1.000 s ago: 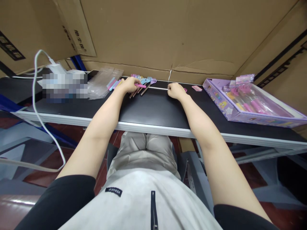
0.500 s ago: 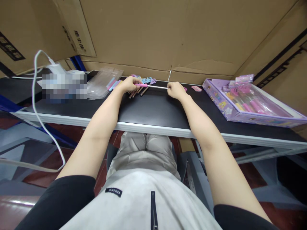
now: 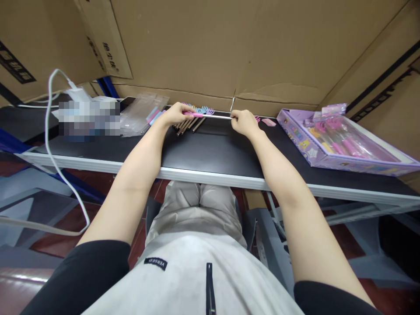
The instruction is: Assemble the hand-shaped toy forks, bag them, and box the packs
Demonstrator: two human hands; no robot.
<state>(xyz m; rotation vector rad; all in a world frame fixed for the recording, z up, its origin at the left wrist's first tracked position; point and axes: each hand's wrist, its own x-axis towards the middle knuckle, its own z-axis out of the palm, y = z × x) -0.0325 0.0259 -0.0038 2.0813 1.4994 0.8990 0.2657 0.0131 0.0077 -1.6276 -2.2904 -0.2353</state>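
Both my hands hold one thin telescopic rod (image 3: 215,116) level above the black table (image 3: 210,151). My left hand (image 3: 175,114) is closed on its pink handle end. My right hand (image 3: 242,122) is closed on the other end, where a small pink claw head peeks out past the fingers. Under and behind my left hand lies a row of several similar rods (image 3: 193,119) with pink, blue and purple claw heads, their brown shafts pointing toward me.
A purple gift box (image 3: 341,139) of pink items sits at the right. Clear plastic bags (image 3: 141,113) and a white charger with cable (image 3: 52,131) lie at the left. A small pink piece (image 3: 268,122) rests beside the box. Cardboard cartons wall the back.
Both hands have lifted the rod slightly and moved it farther back on the table; the visible silver section between them looks a little shorter.
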